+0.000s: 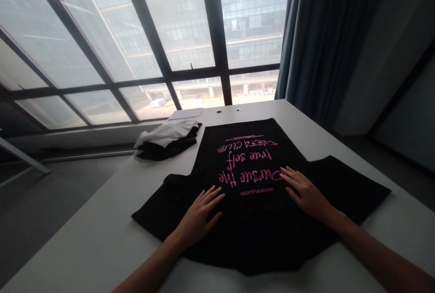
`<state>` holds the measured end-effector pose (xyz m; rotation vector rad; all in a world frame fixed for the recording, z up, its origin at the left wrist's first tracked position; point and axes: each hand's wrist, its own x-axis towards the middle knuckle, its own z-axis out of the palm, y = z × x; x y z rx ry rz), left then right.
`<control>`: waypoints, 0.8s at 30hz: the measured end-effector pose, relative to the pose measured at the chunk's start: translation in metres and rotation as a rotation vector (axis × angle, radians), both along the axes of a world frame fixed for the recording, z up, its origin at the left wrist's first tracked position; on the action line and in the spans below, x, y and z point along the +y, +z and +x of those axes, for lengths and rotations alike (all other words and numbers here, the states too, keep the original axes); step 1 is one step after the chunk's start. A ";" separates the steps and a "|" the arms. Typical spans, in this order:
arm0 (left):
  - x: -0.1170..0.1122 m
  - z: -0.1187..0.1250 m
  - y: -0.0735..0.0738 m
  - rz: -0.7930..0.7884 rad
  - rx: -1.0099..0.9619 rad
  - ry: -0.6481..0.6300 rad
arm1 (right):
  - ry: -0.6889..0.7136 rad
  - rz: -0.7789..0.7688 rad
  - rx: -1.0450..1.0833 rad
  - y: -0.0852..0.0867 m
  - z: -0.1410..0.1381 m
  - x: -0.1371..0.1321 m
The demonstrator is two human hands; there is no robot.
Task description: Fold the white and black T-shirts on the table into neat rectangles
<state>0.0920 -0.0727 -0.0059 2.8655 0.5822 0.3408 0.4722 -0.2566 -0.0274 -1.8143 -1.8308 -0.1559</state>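
A black T-shirt lies spread out flat, its pink lettering upside down from where I look. Its neck end is nearest me, the hem points toward the window, and the sleeves stretch out to both sides. My left hand rests flat on the shirt left of the lettering, fingers apart. On the other side, my right hand lies palm down with fingers spread, its fingertips at the edge of the pink print. Neither hand grips the cloth.
The shirt is on a white table. Beyond its left sleeve sits a pile of white and black clothes, with a flat white item behind it. Two small round spots mark the far tabletop. Large windows and a blue curtain stand behind.
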 end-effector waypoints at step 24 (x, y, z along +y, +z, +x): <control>0.000 -0.003 -0.004 0.002 0.109 -0.024 | -0.008 -0.051 0.071 -0.002 -0.009 -0.014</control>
